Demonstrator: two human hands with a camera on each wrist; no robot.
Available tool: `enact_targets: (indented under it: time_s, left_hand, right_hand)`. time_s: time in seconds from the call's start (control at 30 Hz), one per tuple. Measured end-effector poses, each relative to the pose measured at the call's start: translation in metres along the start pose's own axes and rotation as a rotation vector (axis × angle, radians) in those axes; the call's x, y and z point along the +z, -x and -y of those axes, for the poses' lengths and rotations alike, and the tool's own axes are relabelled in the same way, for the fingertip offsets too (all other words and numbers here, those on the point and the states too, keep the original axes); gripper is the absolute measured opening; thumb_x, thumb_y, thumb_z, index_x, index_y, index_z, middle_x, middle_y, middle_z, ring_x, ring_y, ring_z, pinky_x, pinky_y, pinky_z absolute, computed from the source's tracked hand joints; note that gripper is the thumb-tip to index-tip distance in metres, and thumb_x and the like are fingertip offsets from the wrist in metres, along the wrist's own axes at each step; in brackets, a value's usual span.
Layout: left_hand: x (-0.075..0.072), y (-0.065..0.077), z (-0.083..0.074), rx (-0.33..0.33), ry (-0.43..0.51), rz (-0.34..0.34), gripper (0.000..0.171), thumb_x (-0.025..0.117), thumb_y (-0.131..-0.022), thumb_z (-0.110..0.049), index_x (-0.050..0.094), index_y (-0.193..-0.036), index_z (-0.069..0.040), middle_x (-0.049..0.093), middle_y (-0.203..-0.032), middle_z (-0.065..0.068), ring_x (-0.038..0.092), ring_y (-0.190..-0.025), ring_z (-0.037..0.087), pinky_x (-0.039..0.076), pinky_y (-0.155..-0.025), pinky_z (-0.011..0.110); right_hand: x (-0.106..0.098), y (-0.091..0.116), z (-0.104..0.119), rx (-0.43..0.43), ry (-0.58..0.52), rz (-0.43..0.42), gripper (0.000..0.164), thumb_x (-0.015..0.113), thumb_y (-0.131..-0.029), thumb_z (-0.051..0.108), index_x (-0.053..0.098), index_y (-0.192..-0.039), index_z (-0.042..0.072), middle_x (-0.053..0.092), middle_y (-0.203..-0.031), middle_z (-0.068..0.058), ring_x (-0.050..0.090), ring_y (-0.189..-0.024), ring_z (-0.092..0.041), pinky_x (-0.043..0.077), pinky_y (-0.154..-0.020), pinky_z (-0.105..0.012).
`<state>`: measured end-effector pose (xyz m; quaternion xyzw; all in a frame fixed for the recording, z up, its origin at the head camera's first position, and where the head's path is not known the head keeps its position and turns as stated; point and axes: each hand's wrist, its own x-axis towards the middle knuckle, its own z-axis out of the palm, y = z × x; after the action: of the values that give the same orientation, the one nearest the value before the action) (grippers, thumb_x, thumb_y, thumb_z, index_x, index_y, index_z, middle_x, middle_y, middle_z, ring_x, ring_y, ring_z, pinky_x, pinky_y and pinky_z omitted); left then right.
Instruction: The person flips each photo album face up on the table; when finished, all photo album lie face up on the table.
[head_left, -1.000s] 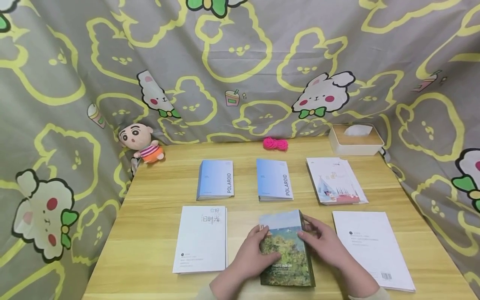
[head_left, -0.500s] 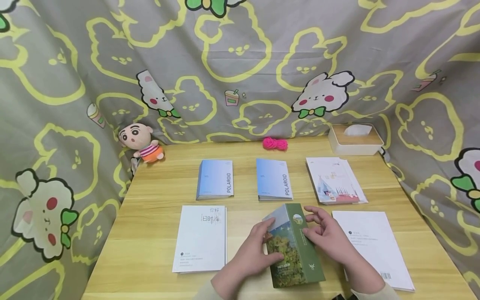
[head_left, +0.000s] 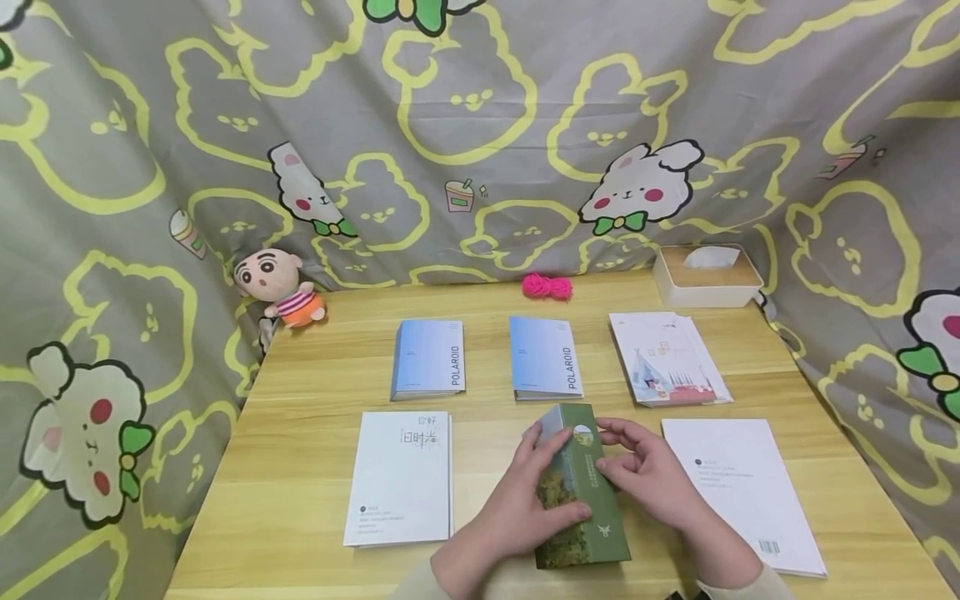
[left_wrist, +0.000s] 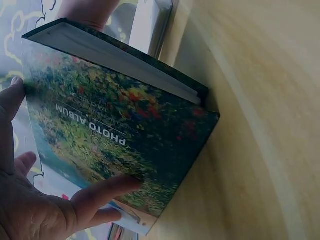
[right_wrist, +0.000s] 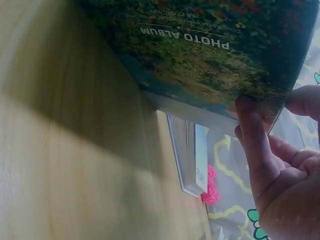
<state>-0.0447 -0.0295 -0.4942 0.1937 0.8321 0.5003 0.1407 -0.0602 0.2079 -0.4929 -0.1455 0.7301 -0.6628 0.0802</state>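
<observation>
A thick photo album (head_left: 592, 483) with a painted garden cover stands on the table, its green spine facing up. My left hand (head_left: 517, 500) holds it from the left, fingers spread across one cover and thumb near the spine edge. From the right, my right hand (head_left: 652, 475) holds the other side, its thumb close to the spine; some of its fingers are hidden behind the album in the head view. In the left wrist view the white page block shows between the covers of the album (left_wrist: 105, 115). A finger presses the album's painted cover (right_wrist: 190, 65) in the right wrist view.
Two blue Polaroid albums (head_left: 429, 354) and a tent-print album (head_left: 667, 358) lie behind. White albums lie left (head_left: 397, 475) and right (head_left: 742, 492). Pink yarn (head_left: 547, 287), a tissue box (head_left: 708, 279) and a plush doll (head_left: 277, 283) are at the back, before a patterned curtain.
The album has turned from showing its painted cover to standing with its green spine up. Both hands have stayed on it, and it has shifted slightly left in the last half second.
</observation>
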Motion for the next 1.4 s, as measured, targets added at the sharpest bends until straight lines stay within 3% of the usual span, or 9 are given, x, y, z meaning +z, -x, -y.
enact_targets:
  time_s: [0.23, 0.37, 0.5, 0.6, 0.67, 0.9, 1.1, 1.3, 1.4]
  left_hand:
    - [-0.001, -0.002, -0.005, -0.017, 0.019, -0.008, 0.077, 0.086, -0.088, -0.044, 0.049, -0.155, -0.040, 0.014, -0.173, 0.024, 0.038, -0.146, 0.051, 0.043, -0.109, 0.068]
    - [0.001, -0.002, -0.004, -0.018, 0.170, -0.054, 0.071, 0.089, -0.085, -0.031, 0.057, -0.148, -0.036, 0.017, -0.172, 0.022, 0.038, -0.144, 0.053, 0.055, -0.098, 0.057]
    - [0.005, -0.002, -0.001, 0.007, 0.334, -0.091, 0.068, 0.090, -0.082, -0.015, 0.060, -0.142, -0.029, 0.018, -0.171, 0.022, 0.040, -0.141, 0.055, 0.064, -0.077, 0.036]
    - [0.005, -0.002, 0.000, 0.013, 0.354, -0.091, 0.068, 0.089, -0.082, -0.014, 0.059, -0.141, -0.029, 0.017, -0.171, 0.023, 0.040, -0.141, 0.055, 0.064, -0.075, 0.035]
    - [0.005, -0.002, 0.001, 0.017, 0.358, -0.089, 0.068, 0.089, -0.082, -0.014, 0.059, -0.142, -0.029, 0.017, -0.171, 0.023, 0.039, -0.141, 0.056, 0.064, -0.075, 0.035]
    - [0.003, 0.000, 0.007, 0.020, 0.444, -0.082, 0.068, 0.088, -0.084, -0.011, 0.059, -0.144, -0.026, 0.015, -0.172, 0.023, 0.036, -0.143, 0.056, 0.064, -0.075, 0.033]
    - [0.003, 0.005, 0.009, 0.032, 0.554, -0.112, 0.070, 0.086, -0.082, -0.003, 0.058, -0.145, -0.018, 0.018, -0.172, 0.021, 0.038, -0.146, 0.051, 0.064, -0.081, 0.036]
    - [0.002, 0.005, 0.013, 0.053, 0.636, -0.117, 0.070, 0.080, -0.082, 0.004, 0.054, -0.146, -0.011, 0.018, -0.171, 0.020, 0.037, -0.147, 0.050, 0.063, -0.085, 0.040]
    - [0.002, 0.005, 0.015, 0.068, 0.666, -0.118, 0.071, 0.077, -0.082, 0.007, 0.052, -0.147, -0.008, 0.019, -0.170, 0.020, 0.035, -0.147, 0.051, 0.063, -0.086, 0.042]
  right_hand:
    - [0.001, 0.000, 0.001, -0.010, -0.013, 0.006, 0.051, 0.063, -0.097, -0.012, 0.044, -0.145, -0.021, 0.058, -0.124, -0.040, 0.076, -0.079, -0.019, 0.064, -0.064, -0.037]
    - [-0.001, 0.001, -0.003, -0.051, -0.094, 0.093, 0.051, 0.052, -0.103, -0.011, 0.037, -0.152, -0.018, 0.055, -0.131, -0.041, 0.077, -0.084, -0.023, 0.065, -0.067, -0.041]
    - [-0.004, 0.002, -0.007, -0.062, -0.165, 0.190, 0.053, 0.047, -0.107, -0.008, 0.032, -0.158, -0.011, 0.060, -0.140, -0.016, 0.077, -0.089, -0.027, 0.065, -0.068, -0.043]
    - [-0.005, 0.003, -0.008, -0.058, -0.158, 0.204, 0.055, 0.049, -0.107, -0.007, 0.031, -0.160, -0.009, 0.062, -0.138, 0.003, 0.077, -0.094, -0.025, 0.065, -0.068, -0.042]
    - [-0.005, 0.003, -0.008, -0.054, -0.147, 0.201, 0.056, 0.050, -0.107, -0.007, 0.031, -0.159, -0.010, 0.062, -0.137, 0.006, 0.076, -0.097, -0.023, 0.065, -0.067, -0.042]
    - [-0.006, 0.002, -0.012, -0.028, -0.183, 0.229, 0.052, 0.049, -0.109, -0.004, 0.029, -0.156, -0.015, 0.065, -0.139, -0.008, 0.076, -0.100, -0.026, 0.065, -0.071, -0.045]
    - [-0.004, -0.001, -0.024, 0.027, -0.208, 0.283, 0.047, 0.045, -0.112, 0.001, 0.032, -0.150, -0.022, 0.068, -0.136, 0.001, 0.074, -0.105, -0.022, 0.065, -0.077, -0.045]
    - [-0.001, -0.002, -0.033, 0.128, -0.197, 0.346, 0.051, 0.048, -0.113, 0.008, 0.032, -0.149, -0.025, 0.053, -0.146, -0.034, 0.069, -0.115, -0.015, 0.062, -0.091, -0.043]
    - [0.000, -0.001, -0.036, 0.173, -0.177, 0.363, 0.057, 0.050, -0.113, 0.012, 0.030, -0.151, -0.024, 0.046, -0.147, -0.042, 0.067, -0.117, -0.013, 0.060, -0.095, -0.039]
